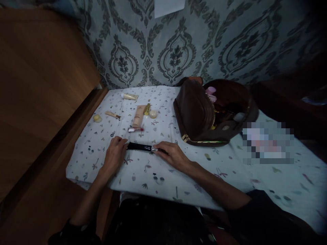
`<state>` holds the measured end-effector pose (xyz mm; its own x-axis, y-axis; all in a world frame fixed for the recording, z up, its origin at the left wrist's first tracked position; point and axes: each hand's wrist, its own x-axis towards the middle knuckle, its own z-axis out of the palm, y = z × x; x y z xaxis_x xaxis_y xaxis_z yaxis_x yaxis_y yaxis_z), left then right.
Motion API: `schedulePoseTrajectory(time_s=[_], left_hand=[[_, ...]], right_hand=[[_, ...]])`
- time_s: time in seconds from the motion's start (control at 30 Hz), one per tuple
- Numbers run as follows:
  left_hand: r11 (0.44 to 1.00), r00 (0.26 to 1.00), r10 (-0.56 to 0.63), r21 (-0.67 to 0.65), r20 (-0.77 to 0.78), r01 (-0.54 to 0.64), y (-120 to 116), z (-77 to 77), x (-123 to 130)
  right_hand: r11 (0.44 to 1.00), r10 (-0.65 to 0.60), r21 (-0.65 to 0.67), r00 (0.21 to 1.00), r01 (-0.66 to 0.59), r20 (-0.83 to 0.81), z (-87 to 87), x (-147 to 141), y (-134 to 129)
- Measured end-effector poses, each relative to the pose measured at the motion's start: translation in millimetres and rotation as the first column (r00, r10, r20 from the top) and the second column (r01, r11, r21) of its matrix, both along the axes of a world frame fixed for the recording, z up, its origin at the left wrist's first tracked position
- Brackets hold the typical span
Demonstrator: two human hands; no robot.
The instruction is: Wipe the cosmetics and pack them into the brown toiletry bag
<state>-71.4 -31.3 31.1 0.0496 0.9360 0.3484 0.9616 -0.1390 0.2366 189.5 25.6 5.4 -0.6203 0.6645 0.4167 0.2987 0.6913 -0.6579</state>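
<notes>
A slim black cosmetic tube [139, 146] with a silver collar lies level just above or on the patterned cloth, between my two hands. My left hand [115, 156] pinches its flat end. At the silver end, my right hand [171, 154] has its fingers closed around the tube. Just beyond it lies a small lip gloss or lipstick tube [136, 129] with a red end. Further back are a beige squeeze tube [139, 115], a gold lipstick case [147, 109] and a small round pale jar [153, 114].
To the right, a brown bag [194, 109] stands unzipped with pink and other items inside. At the left are a yellowish jar [97, 118], a slim beige tube [112, 115] and a cream tube [129, 96]. A wooden cabinet [46, 75] borders the table; wallpaper [176, 54] rises behind.
</notes>
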Motion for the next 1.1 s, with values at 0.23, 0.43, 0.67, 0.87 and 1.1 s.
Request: schedulePoseTrajectory(time_s=[0.23, 0.43, 0.67, 0.87, 1.1], left_hand=[[1.000, 1.000, -0.002, 0.015, 0.027, 0.001, -2.9, 0.6, -1.1], [0.986, 0.998, -0.010, 0.167, -0.060, 0.020, -6.4, 15.7, 10.3], [0.951, 0.969, -0.183, 0.221, -0.165, 0.218, -11.4, 22.3, 66.9], [0.960, 0.926, -0.254, 0.047, -0.278, 0.277, -8.5, 23.8, 83.3], [0.979, 0.944, -0.184, 0.031, -0.275, 0.200, -17.2, 21.4, 43.5]], right_hand=[[0.882, -0.085, -0.472, 0.978, -0.016, -0.192, 4.7, -4.4, -1.9], [0.688, -0.156, -0.699, 0.899, -0.198, -0.409, 4.5, -11.3, 2.0], [0.669, -0.215, -0.720, 0.880, -0.182, -0.423, 3.2, -13.8, 0.8], [0.669, -0.224, -0.727, 0.891, -0.153, -0.395, 2.2, -13.5, -1.5], [0.683, -0.201, -0.718, 0.911, -0.134, -0.361, 2.2, -12.9, -1.7]])
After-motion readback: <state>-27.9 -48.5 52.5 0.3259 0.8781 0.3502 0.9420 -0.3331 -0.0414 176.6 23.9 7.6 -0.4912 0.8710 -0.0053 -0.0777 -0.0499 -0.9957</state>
